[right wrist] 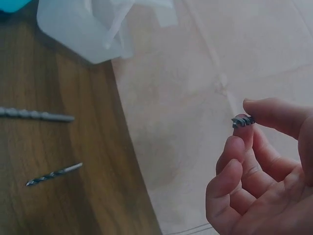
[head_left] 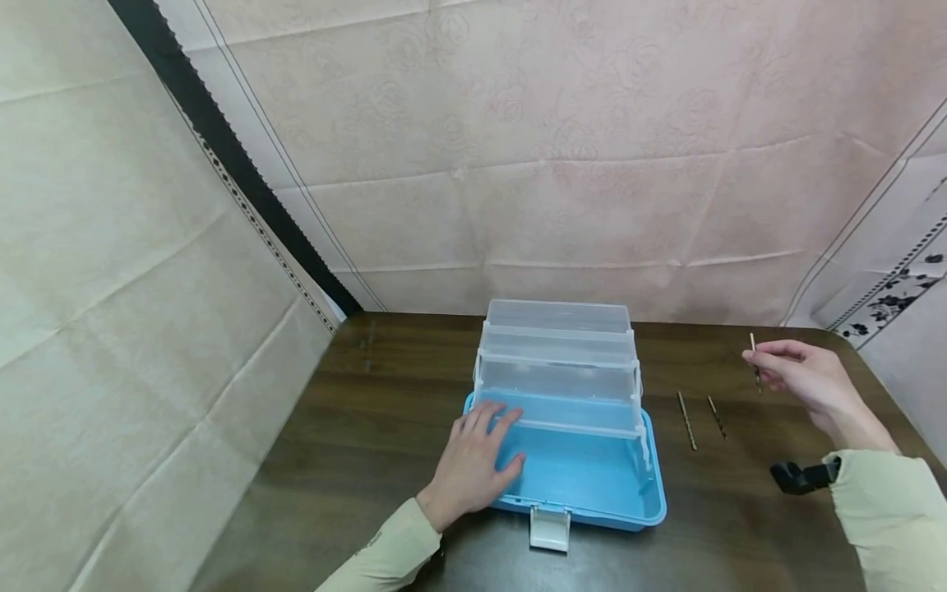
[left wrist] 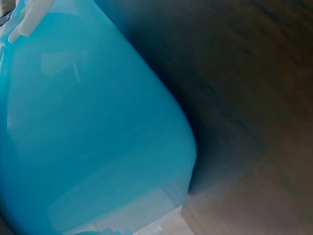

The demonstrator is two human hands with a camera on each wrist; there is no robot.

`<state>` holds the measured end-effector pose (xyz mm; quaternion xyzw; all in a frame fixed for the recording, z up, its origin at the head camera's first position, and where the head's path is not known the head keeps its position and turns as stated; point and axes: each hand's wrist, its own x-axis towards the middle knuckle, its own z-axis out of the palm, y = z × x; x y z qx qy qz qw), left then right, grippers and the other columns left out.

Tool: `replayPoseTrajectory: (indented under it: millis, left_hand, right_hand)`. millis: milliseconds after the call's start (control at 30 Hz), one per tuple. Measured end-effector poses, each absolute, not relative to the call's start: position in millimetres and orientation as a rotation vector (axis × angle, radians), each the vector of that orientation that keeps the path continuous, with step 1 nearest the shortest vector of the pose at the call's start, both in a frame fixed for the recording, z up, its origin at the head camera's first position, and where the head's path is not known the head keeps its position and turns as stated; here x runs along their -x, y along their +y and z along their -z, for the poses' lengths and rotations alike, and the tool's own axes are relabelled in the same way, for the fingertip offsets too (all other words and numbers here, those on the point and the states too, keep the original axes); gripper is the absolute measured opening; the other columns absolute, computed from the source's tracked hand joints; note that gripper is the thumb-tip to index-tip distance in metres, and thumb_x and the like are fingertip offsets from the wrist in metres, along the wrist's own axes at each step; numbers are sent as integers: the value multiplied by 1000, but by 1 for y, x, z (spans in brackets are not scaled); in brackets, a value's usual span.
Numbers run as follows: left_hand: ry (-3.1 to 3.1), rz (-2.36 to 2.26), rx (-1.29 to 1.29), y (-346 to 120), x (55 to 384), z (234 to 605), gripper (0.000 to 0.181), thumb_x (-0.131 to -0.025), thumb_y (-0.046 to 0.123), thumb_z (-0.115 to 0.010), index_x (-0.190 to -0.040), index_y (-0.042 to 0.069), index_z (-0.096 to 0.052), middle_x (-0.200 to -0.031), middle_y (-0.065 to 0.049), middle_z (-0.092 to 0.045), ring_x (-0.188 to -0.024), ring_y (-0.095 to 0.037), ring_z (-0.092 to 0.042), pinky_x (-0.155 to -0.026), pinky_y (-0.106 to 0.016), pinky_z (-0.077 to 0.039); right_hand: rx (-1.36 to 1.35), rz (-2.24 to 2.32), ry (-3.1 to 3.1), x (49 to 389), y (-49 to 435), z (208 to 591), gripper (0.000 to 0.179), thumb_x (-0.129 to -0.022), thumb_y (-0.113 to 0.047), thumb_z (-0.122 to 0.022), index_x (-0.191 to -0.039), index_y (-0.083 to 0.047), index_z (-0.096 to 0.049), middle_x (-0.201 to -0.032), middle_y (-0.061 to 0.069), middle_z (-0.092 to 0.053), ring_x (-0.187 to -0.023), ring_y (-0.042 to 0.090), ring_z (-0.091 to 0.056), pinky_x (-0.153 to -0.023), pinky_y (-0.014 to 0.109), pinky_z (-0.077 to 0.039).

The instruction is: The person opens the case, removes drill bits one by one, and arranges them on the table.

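Observation:
My right hand [head_left: 814,382] pinches a thin drill bit [right wrist: 240,121] between thumb and fingertips, raised at the right of the table. In the head view this bit stands nearly upright, fluted end down. A longer drill bit [head_left: 687,421] and a shorter drill bit [head_left: 717,418] lie side by side on the wood, left of that hand. An opened blue toolbox [head_left: 577,485] sits at the centre. Over its left rim lies my left hand [head_left: 469,464], fingers spread and relaxed. Only the box's blue side [left wrist: 98,122] fills the left wrist view.
Clear plastic tiers [head_left: 558,378] rise at the back of the box. A white latch [head_left: 550,529] hangs from its front. The dark wooden table [head_left: 355,460] ends at a pale patterned cloth [head_left: 562,164] behind. A black wrist-worn device [head_left: 802,477] juts from the right sleeve.

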<state>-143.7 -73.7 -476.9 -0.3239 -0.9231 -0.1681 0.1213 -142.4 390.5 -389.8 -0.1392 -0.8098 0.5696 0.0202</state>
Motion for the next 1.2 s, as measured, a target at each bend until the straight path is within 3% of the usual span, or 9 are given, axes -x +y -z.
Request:
replayPoseTrajectory:
  millis: [200,333,700,967,1200]
  left_hand:
    - [-2720,482,940,-75,143,477,56,-96,43,-62,-146,21,-50,-145,-7,-48,-135,-27,-41,-102,-52,-42]
    - [-2731,473,945,-76,143,476,56,-96,44,-62,-146,21,-50,-145,-7,-48,-136,-27,-41,-102,-52,-42]
    - [-2729,495,945,-75,143,476,56,-96,44,-63,-146,21,-50,-145,-8,-48,-136,-29,-41,-102,-53,-42]
    - [-2709,482,946,-75,143,477,56,-95,43,-63,-145,20,-51,-144,-8,-49,-135,-28,-42,-101,-53,-42]
    - [-2713,494,950,-74,144,477,56,-96,43,-62,-145,20,-51,-144,-8,-48,-135,-28,-42,-103,-52,-41]
  right_hand:
    - [472,-1726,-2542,140,396,402,7,-94,-35,-71,-91,-30,-68,-77,-20,-63,-70,0,-59,-63,21,-53]
    - [500,-1643,-2601,139,399,409,19,-95,-38,-69,-101,-20,-66,-80,-21,-62,-72,0,-59,-65,23,-54]
    - [435,-1579,-2630,140,407,429,26,-93,-32,-73,-98,-6,-67,-77,-16,-63,-69,3,-58,-62,26,-53]
    - [405,-1559,-2659,137,409,436,27,-95,-26,-70,-104,-2,-64,-76,-16,-65,-69,5,-59,-61,28,-52]
    - [402,-1508,-2707,136,410,443,39,-97,-25,-68,-114,8,-59,-79,-15,-67,-70,6,-59,-62,28,-53]
